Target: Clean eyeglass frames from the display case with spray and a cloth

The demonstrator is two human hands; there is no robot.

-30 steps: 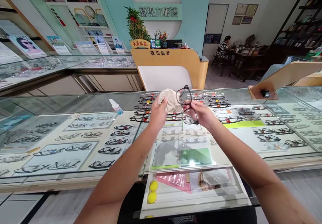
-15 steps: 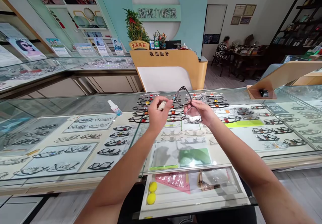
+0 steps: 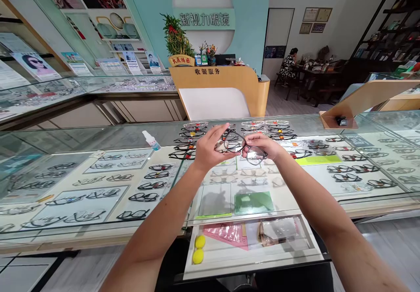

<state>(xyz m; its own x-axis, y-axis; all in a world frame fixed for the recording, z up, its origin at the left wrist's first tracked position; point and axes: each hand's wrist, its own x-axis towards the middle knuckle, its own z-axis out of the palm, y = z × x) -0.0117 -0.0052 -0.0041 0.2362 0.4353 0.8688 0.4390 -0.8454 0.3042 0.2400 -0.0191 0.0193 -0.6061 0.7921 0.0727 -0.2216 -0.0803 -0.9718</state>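
Head view: one pair of dark thin-rimmed eyeglasses (image 3: 244, 146) with two rounded clear lenses is held above the glass-topped worktop (image 3: 108, 137), pinched near its middle by the fingers of the right hand (image 3: 264, 145). Around the lens on the other side, the left hand (image 3: 208, 149) is cupped, its fingers and thumb parted; whether the rim is touched by it, or anything is tucked in its palm, cannot be told. To the left of the hands, one white plastic spray bottle (image 3: 151, 141) with a tapered top and blue-marked label is placed. Nearer than it, five black-rimmed frames (image 3: 151, 185) are lined up in one column. Below the hands, one flat green rectangular sheet (image 3: 253, 202) is seen and, nearer still, one straight-sided white drawer (image 3: 256, 263), pulled open. In it, two yellow round pieces (image 3: 197, 256) are set beside one smooth pink pointed sheet (image 3: 229, 236) and glossy clear plastic packaging (image 3: 278, 230). Right of the hands, one smooth pale-wood panel (image 3: 367, 100) is slanted.
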